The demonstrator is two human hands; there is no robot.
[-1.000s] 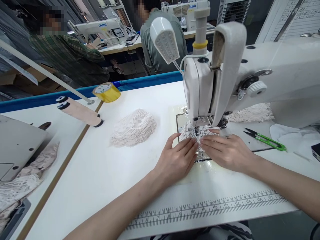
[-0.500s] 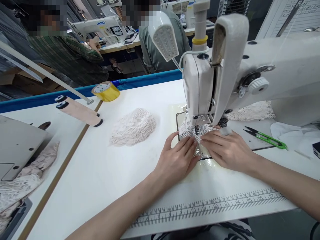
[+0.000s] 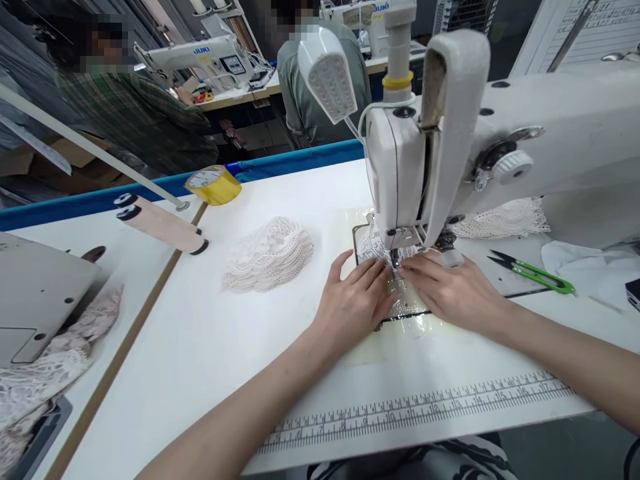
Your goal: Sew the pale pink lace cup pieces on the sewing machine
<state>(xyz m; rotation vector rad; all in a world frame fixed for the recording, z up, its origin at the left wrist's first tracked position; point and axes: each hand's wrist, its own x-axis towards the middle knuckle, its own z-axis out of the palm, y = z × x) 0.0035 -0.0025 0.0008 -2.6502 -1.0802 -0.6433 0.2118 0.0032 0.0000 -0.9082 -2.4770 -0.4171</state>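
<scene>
The white lace piece (image 3: pixel 370 245) lies under the presser foot (image 3: pixel 395 259) of the sewing machine (image 3: pixel 565 127), with the left hand (image 3: pixel 350 300) resting on its near edge, grip released and fingers loosely spread, while the right hand (image 3: pixel 453 288) lays its fingers on the other side, its thumb hidden, so whether that grip pinches the lace I cannot tell. On the white desk (image 3: pixel 270 360), a lace stack (image 3: pixel 270 257) sits left of the machine, near two thread spools (image 3: pixel 163 227) and a yellow tape roll (image 3: pixel 221 189); green-handled thread snips (image 3: pixel 543 277) lie beyond the right hand.
</scene>
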